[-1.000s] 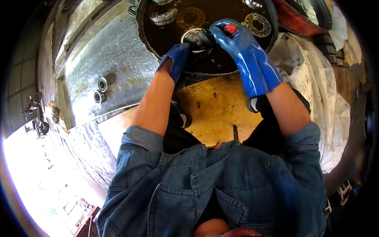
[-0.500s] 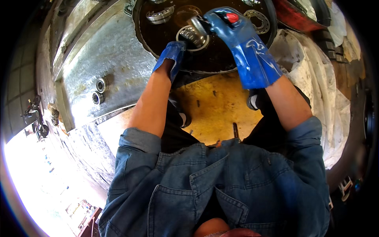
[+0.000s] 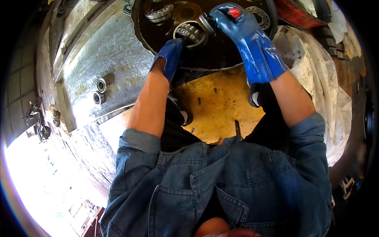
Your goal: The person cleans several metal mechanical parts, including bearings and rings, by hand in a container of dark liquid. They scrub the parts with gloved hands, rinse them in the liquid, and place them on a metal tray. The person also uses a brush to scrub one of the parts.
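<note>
In a wide round pan point(image 3: 143, 43) of dark liquid, a large roller bearing point(image 3: 191, 33) is tilted so that its rollers show. My left hand point(image 3: 170, 55), in a blue rubber glove, grips the bearing at its near left edge; the fingertips are lost in shadow. My right hand point(image 3: 233, 23), also gloved in blue, is closed round a brush point(image 3: 207, 23) with a metal band and a dark end. A red end of it shows above the fist. The brush is held just right of the bearing, and whether they touch is unclear.
Another roller bearing point(image 3: 159, 14) lies at the pan's far left, and a bearing ring with rollers point(image 3: 259, 18) at its right. Two small bearings point(image 3: 101, 90) sit on the metal sheet point(image 3: 114, 51) at left. Yellow board point(image 3: 217, 102) lies below, whitish sacking point(image 3: 316, 75) at right.
My right hand has moved slightly right and up, taking the brush off the bearing's face toward its right side. The left hand and bearing have shifted a little left.
</note>
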A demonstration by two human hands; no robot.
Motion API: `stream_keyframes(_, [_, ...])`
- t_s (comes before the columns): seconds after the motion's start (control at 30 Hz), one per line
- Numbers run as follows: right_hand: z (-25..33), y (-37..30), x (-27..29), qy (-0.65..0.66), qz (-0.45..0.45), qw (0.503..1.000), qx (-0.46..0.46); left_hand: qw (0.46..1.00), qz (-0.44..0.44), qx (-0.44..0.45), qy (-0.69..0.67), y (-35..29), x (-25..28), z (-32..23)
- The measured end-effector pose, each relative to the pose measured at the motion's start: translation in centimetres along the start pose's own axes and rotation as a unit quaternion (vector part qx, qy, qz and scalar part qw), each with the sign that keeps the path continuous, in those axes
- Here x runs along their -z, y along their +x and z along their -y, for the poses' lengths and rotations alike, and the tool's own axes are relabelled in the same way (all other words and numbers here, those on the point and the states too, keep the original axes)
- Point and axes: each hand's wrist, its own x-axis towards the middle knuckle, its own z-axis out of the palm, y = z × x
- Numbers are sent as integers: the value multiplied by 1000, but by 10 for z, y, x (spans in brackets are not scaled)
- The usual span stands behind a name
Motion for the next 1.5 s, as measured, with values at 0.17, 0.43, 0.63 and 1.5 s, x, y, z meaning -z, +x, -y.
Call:
stream_keyframes(0.17, [13, 3, -11, 230, -58, 970, -49, 966, -11, 68, 251, 2, 0, -2])
stream_keyframes(0.43, [8, -4, 6, 27, 61, 993, -100, 954, 17, 66, 290, 11, 8, -1])
stream_keyframes(0.63, [0, -6, -14, 160, -19, 986, -48, 951, -70, 262, -147, 7, -5, -30])
stream_keyframes(1.5, [-32, 10, -19, 284, -60, 954, -79, 884, -117, 392, 226, 49, -11, -45])
